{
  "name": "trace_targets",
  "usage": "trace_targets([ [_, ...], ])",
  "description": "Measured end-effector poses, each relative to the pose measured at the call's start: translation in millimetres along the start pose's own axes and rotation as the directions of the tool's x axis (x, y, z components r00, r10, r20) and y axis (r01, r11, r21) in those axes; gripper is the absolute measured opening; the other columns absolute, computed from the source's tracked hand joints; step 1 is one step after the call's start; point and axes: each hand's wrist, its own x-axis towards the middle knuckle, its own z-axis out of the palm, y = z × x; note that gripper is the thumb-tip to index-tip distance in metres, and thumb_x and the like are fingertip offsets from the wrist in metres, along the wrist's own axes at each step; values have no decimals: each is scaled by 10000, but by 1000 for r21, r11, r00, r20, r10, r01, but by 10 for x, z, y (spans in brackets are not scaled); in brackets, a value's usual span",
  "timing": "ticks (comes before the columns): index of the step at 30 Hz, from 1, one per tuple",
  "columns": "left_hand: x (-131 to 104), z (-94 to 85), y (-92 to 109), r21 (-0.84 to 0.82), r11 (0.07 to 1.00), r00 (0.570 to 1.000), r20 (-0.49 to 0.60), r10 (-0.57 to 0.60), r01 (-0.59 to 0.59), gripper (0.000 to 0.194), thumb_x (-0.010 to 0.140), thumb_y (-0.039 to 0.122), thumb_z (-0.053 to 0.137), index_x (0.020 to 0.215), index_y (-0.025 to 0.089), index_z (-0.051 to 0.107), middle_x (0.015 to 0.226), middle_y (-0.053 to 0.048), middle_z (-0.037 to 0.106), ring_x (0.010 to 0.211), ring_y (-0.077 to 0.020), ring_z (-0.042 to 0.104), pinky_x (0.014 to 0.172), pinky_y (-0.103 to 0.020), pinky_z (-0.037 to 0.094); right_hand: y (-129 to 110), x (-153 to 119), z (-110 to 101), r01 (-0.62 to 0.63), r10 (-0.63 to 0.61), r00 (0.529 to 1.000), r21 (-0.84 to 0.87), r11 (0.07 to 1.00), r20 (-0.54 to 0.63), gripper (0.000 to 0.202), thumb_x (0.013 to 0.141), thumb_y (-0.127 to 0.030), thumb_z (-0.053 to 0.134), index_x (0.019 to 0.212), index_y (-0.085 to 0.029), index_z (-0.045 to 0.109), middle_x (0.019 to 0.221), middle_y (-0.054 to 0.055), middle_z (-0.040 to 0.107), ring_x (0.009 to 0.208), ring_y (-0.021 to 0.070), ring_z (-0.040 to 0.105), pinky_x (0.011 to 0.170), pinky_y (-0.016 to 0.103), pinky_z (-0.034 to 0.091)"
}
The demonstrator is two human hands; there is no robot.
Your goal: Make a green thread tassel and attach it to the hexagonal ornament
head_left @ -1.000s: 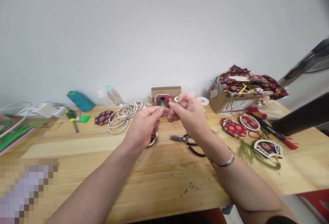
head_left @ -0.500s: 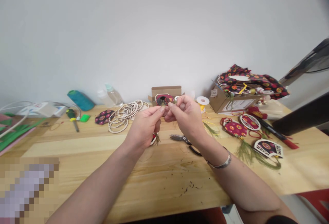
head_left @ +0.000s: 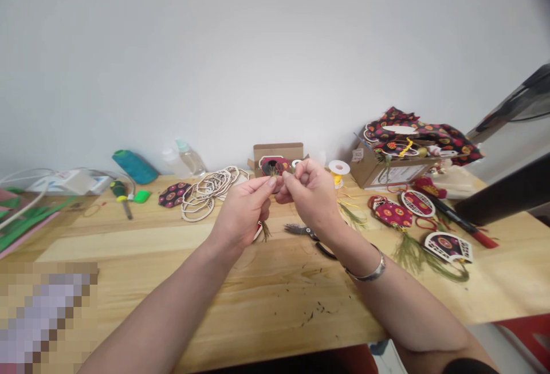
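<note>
My left hand [head_left: 243,211] is closed in a pinch on an olive-green tassel [head_left: 274,172], whose fine strands stick up past the thumb. More green strands and a bit of a red piece with a pale rim [head_left: 258,231] show below that hand. Close beside it, my right hand [head_left: 315,193] pinches thumb against finger, nearly touching the left fingertips. What the right fingers grip is too small to make out. Below the right wrist lie black-handled scissors [head_left: 299,229], partly hidden by the forearm.
Wooden frames [head_left: 208,191] and a patterned fabric piece [head_left: 174,195] lie left, near a screwdriver [head_left: 121,197] and a teal thread cone [head_left: 135,166]. A spool of yellow cord [head_left: 338,173] stands behind. Finished tasselled ornaments [head_left: 392,212] and a full cardboard box [head_left: 378,174] are at right.
Both hands stay almost in place, still pinching. The right fingertips have shifted very slightly to the right.
</note>
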Motion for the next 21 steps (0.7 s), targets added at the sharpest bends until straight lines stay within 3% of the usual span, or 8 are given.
trace_targets([
  [7,4,12,-5,-13,1000,1000,8,-10,11,245,762,347,667,658,137,599,457,93,261,414,-39,161,387,-178,146,27,-33,6,17,-16,999,-35,999,29,251,770,-257,599,683,-237,364,512,-69,516,495,118,582,516,275,547],
  [16,17,-13,-27,-19,1000,1000,14,18,-17,243,765,313,656,623,131,584,470,81,293,412,-30,182,383,-167,150,56,-69,13,60,-42,997,-284,957,68,215,806,-296,536,697,-227,364,560,-36,548,535,128,587,513,259,498],
  [18,24,-17,-27,-35,999,1000,7,14,-13,235,759,309,661,620,133,593,452,89,267,408,-33,178,384,-169,147,-22,-106,-16,111,-64,991,-448,887,118,171,818,-299,527,720,-217,414,608,-15,589,553,127,574,524,257,464],
  [21,37,-27,-22,-45,999,1000,-10,8,-8,188,745,301,669,680,127,642,434,87,306,400,-34,168,387,-179,133,-203,-129,-113,221,-136,975,-716,662,175,104,826,-283,542,772,-194,531,674,16,634,600,138,567,579,283,425],
])
